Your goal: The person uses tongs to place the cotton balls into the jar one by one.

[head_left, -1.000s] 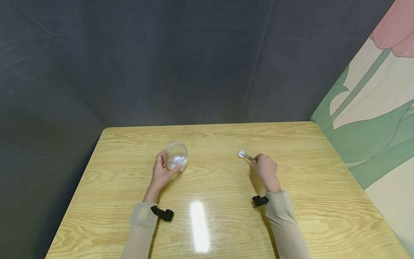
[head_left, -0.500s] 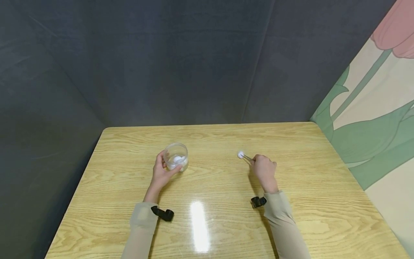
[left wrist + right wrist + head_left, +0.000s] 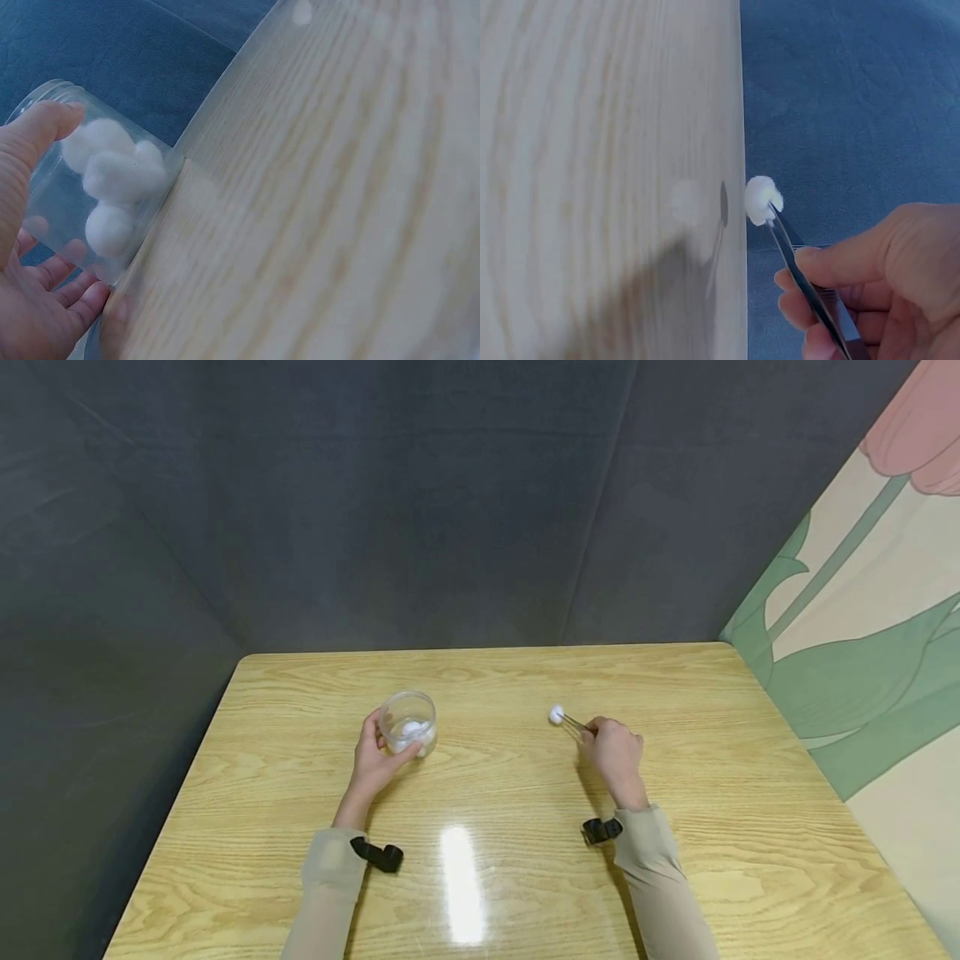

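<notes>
My left hand grips a clear round jar that stands on the table, thumb on the near side and fingers around the other. Inside the jar lie several white cotton balls, heaped at its bottom. Over on the right, my right hand pinches metal tweezers between thumb and fingers. A single cotton ball is caught in the tweezers' tips. It hangs above the table, apart from the surface, with its shadow showing below in the right wrist view.
The wood-grain table reaches to a dark cloth backdrop behind and at the left. A curtain with a flower print hangs at the right. Black wrist cameras sit on both sleeves.
The right hand, tweezers and cotton ball have shifted only slightly, the ball a touch to the left. The left hand and the jar have stayed in place.
</notes>
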### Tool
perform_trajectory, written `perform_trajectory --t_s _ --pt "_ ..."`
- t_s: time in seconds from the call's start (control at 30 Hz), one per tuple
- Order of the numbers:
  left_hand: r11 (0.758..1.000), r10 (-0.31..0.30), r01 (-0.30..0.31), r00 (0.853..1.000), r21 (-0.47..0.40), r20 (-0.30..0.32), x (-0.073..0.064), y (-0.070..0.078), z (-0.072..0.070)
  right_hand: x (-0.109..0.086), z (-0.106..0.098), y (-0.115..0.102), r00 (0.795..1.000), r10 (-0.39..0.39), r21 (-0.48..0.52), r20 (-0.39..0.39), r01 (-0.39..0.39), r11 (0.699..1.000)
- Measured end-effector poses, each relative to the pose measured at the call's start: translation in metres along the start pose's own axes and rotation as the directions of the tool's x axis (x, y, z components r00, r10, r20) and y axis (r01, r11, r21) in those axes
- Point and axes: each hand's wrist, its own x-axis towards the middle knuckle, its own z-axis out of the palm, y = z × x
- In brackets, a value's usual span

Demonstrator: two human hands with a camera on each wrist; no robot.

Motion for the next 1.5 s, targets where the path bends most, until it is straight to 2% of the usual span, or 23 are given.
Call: perform_trajectory --t_s 0.17,0.3,0.43,0.57,0.73,0.8,0.97,1.1,1.5 --pt "1.0 0.02 -0.02 1.0 0.017 -0.018 0.003 -0.011 0.001 -0.001 -0.002 -0.001 1.0 -0.013 0.03 -0.019 0.013 0.999" --pt "0.999 0.04 -0.039 0.999 0.013 -0.027 0.003 -0.011 0.002 -0.002 -0.003 -0.003 0.999 -0.019 0.047 -0.029 0.02 0.999" --pt "0.999 0.031 -0.03 0.999 0.012 -0.023 0.003 -0.01 0.002 -0.002 -0.005 -0.006 1.0 -0.015 0.065 -0.025 0.016 0.998" --pt "1.0 0.003 -0.003 1.0 -0.005 -0.012 0.001 -0.004 0.001 -0.002 -0.007 -0.009 1.0 -0.016 0.08 -0.024 0.018 0.997" --pt "1.0 0.006 -0.005 1.0 -0.024 0.01 -0.006 0.016 0.0 -0.002 -0.01 -0.012 1.0 -0.011 0.097 -0.018 0.013 0.995" --pt "1.0 0.01 -0.01 1.0 -0.023 0.012 -0.007 0.018 0.0 -0.002 -0.011 -0.014 1.0 -0.01 0.103 -0.018 0.012 0.995" --pt "1.0 -0.001 0.001 1.0 -0.009 -0.01 0.0 0.001 0.001 -0.002 -0.013 -0.018 1.0 -0.02 0.116 -0.023 0.023 0.993" --pt "1.0 0.023 -0.023 0.999 0.001 -0.026 0.003 -0.009 0.002 -0.003 -0.013 -0.023 0.999 -0.041 0.131 -0.03 0.045 0.99" --pt "1.0 0.03 -0.03 0.999 0.004 -0.028 0.003 -0.011 0.002 -0.006 -0.011 -0.032 0.999 -0.049 0.168 -0.013 0.05 0.984"
